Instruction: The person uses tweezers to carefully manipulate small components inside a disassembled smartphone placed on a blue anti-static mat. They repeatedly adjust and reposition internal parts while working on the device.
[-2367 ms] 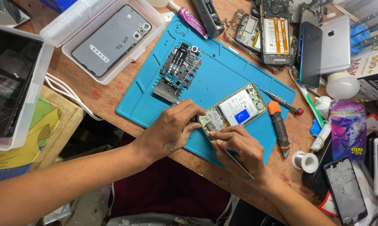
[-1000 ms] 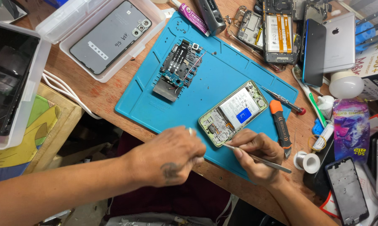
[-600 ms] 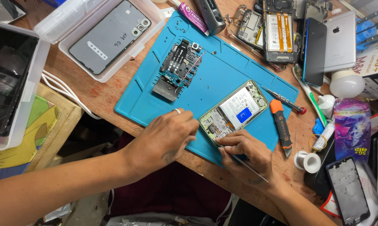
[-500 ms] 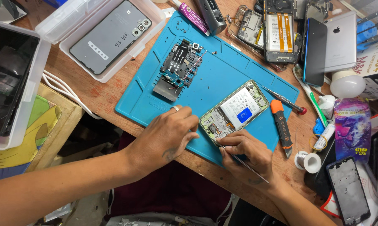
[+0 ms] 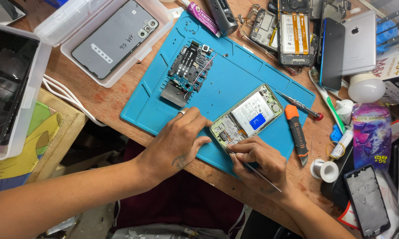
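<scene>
**Tweezers at the open phone's lower end**

My right hand (image 5: 263, 161) pinches a pair of thin metal tweezers (image 5: 252, 166), their tip at the lower end of the opened phone (image 5: 248, 117), their tail pointing out toward 4 o'clock over my wrist. My left hand (image 5: 179, 141) lies flat beside it, thumb and forefinger pressed against the phone's lower left corner, holding nothing else. The phone lies back-off on the blue work mat (image 5: 235, 71), its white battery showing, tilted toward 2 o'clock.

Just at 3 o'clock from the phone sit an orange-handled knife (image 5: 296, 132) and a small red-tipped screwdriver (image 5: 301, 106), close to my right hand's working room. A solder spool (image 5: 325, 170) rests on the tabletop (image 5: 93, 99) at 4 o'clock. Farther off at 11 o'clock lies a circuit board (image 5: 188, 71) on the mat. Beyond it, a grey back cover (image 5: 115, 37) rests in a clear tray (image 5: 53, 28). At 1 o'clock stands a clutter of stripped phones (image 5: 292, 28).
</scene>
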